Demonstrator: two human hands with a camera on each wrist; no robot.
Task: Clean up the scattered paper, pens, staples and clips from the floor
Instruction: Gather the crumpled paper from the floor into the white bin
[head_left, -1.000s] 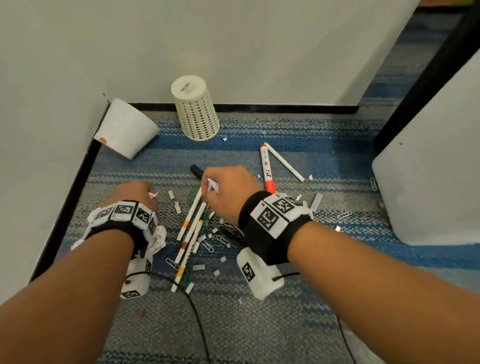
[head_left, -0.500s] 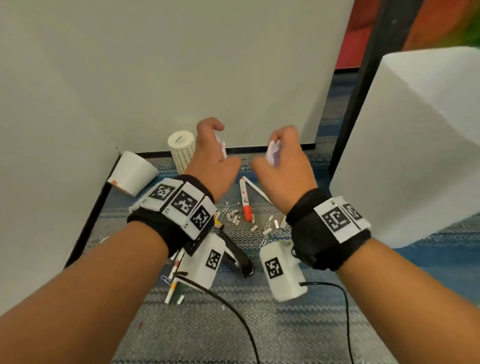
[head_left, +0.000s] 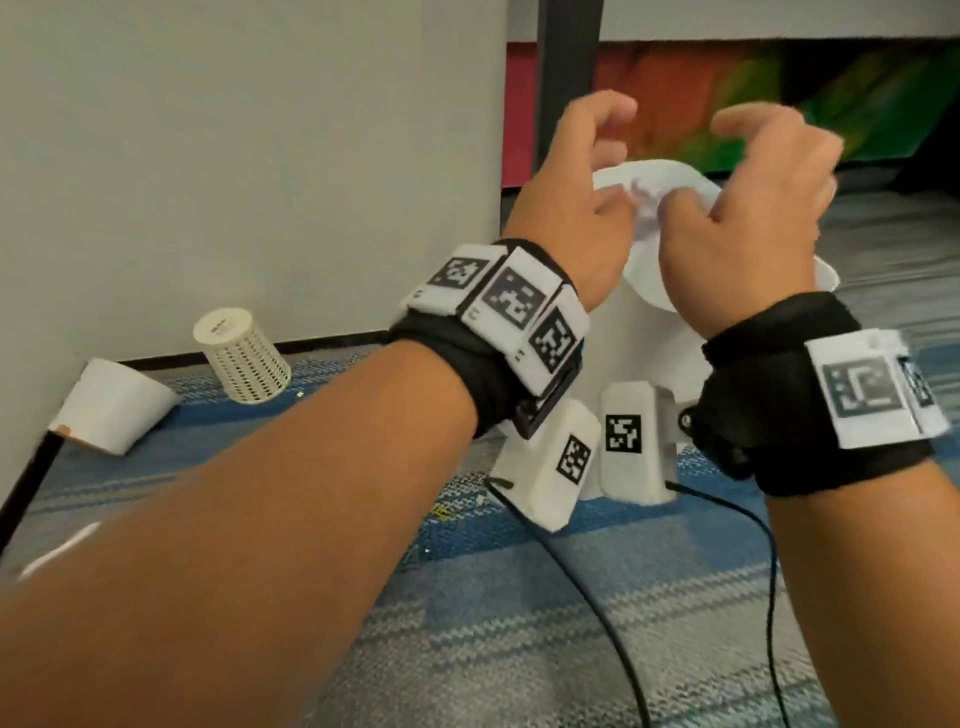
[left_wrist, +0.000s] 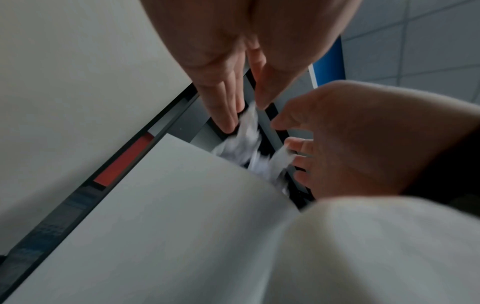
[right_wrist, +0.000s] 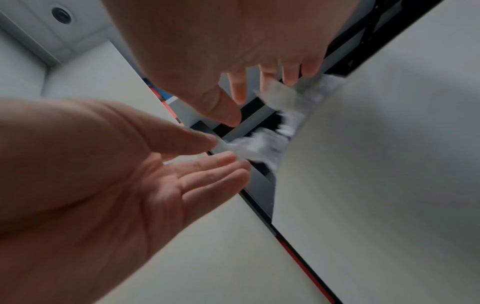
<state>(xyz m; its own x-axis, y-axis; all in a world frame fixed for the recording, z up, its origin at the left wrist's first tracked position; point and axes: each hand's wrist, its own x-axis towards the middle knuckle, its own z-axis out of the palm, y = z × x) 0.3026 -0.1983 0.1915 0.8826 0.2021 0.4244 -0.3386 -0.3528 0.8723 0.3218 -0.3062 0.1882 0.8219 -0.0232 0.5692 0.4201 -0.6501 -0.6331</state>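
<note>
Both hands hover side by side over a white bin (head_left: 641, 358). My left hand (head_left: 613, 150) and right hand (head_left: 696, 166) have their fingers spread and loose. Crumpled white paper (head_left: 647, 205) is between them, just above the bin's mouth. In the left wrist view the paper (left_wrist: 246, 142) is a blurred streak below my left fingertips (left_wrist: 226, 115), next to the bin's wall (left_wrist: 182, 205). The right wrist view shows blurred scraps (right_wrist: 259, 146) between the two open palms. Pens, staples and clips are hidden behind my arms.
A cream perforated pen holder (head_left: 241, 364) stands upside down by the wall. A white paper cup (head_left: 111, 405) lies tipped in the corner. A black table leg (head_left: 563, 88) rises behind the hands. Black cables (head_left: 597, 571) trail over the striped carpet (head_left: 519, 623).
Both hands rose from the floor holding paper scraps, moved right over the white bin and spread their fingers. The paper now drops between them.
</note>
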